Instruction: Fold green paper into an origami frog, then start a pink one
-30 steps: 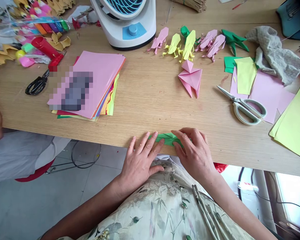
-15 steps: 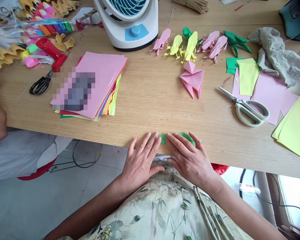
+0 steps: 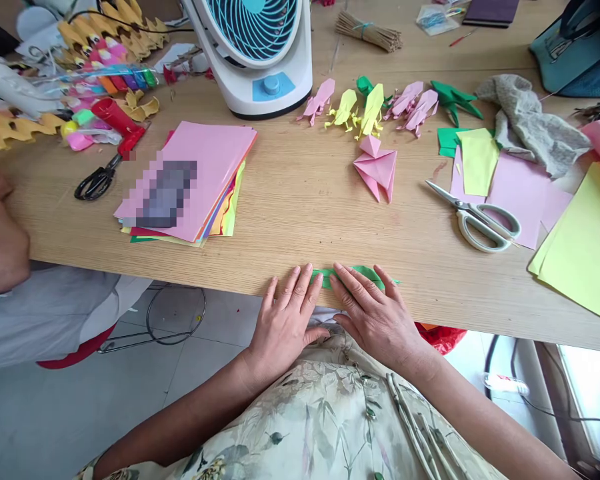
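A narrow folded piece of green paper (image 3: 369,275) lies at the table's front edge, partly covered by my fingers. My left hand (image 3: 286,310) rests flat with its fingers stretched out, the fingertips at the paper's left end. Over the middle and right part of the paper lies my right hand (image 3: 375,310), also flat, fingers extended and pressing down on it. Beyond my hands sits a pink folded paper figure (image 3: 379,167). Behind it stand several small origami animals in pink, yellow (image 3: 371,110) and green (image 3: 455,101).
Scissors with pale handles (image 3: 487,223) lie at right, near pink and yellow sheets (image 3: 583,247). A stack of coloured paper (image 3: 210,180) lies at left, beside black-handled scissors (image 3: 97,181). A fan (image 3: 260,67) stands behind. Another person's arm (image 3: 3,233) rests at the far left.
The view has tilted up slightly, showing more of the fan and table's back. Both hands stay flat on the green paper, with the left fingertips covering a little less of its left end.
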Motion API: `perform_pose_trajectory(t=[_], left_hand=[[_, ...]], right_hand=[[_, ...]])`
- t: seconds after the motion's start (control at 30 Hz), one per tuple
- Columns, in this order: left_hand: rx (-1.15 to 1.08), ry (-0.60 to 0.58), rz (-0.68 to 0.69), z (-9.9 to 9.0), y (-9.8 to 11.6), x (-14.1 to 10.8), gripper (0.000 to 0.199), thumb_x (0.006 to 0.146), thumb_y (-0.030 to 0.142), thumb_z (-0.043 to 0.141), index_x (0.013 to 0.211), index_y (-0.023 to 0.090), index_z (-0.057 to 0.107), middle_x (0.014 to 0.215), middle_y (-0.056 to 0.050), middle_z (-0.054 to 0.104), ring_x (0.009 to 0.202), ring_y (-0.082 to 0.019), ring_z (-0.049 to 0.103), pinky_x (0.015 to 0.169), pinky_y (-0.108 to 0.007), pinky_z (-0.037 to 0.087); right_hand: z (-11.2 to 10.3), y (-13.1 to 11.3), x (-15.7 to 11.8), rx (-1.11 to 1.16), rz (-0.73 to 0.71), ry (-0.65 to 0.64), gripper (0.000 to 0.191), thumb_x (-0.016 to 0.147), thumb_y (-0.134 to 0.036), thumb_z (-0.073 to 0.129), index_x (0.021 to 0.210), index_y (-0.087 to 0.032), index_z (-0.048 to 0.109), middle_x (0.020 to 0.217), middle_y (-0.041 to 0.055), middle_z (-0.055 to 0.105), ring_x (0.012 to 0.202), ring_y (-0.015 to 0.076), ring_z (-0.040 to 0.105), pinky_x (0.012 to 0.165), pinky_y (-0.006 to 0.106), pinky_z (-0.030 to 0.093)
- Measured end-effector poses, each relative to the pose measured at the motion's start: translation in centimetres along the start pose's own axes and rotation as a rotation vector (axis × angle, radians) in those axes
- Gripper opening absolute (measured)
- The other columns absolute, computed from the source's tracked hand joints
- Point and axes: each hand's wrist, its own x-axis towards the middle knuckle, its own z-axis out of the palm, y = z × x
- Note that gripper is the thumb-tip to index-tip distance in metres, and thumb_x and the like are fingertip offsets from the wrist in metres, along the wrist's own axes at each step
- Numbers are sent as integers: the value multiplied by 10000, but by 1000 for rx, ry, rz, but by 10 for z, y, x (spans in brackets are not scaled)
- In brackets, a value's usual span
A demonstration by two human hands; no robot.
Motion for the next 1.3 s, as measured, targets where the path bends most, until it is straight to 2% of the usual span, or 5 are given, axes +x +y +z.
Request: perform_pose_trajectory(t=[0.23,0.67,0.97,1.13,1.3], left_hand=[[2,-38,-9,-8,3,3,892,824,697,570,1536,198,369,1593,-148,343,1435,-346,391,1158,-520,322],[-79,-30,-96,-2,7,-4,839,940,681,333,1561,121,259,1604,-158,312,1481,-329,305,1193,-634,129],[-152,-40,74,-8,15,17,979,903,714,381,1567,28,160,1614,-228,256,1516,-334,212,1192,-565,205],[-140,-36,84,3,16,22,980,880,733,388,1569,63,193,1624,-202,247,1510,-333,233,1197,-570,203],[-117,-16,51,2,17,20,935,877,739,366,1579,144,205,1641,-148,225,1512,-331,230,1197,-604,187]], right_hand=[[5,0,-4,10,35,28,671,1011,-450,418,1562,-104,251,1614,130,301,1476,271,325,1222,534,165],[6,-10,-4,-9,144,34,609,1009,-413,430,1531,-111,339,1597,125,342,1458,277,356,1205,557,192],[4,-11,-5,47,152,53,686,980,-421,485,1553,-98,290,1594,164,344,1460,295,344,1175,515,274],[-5,7,-25,100,243,82,735,997,-392,461,1587,-93,141,1548,184,424,1439,272,389,1182,493,262],[-10,13,-40,60,249,60,671,1000,-370,472,1574,-144,207,1569,141,406,1449,279,371,1199,527,205]])
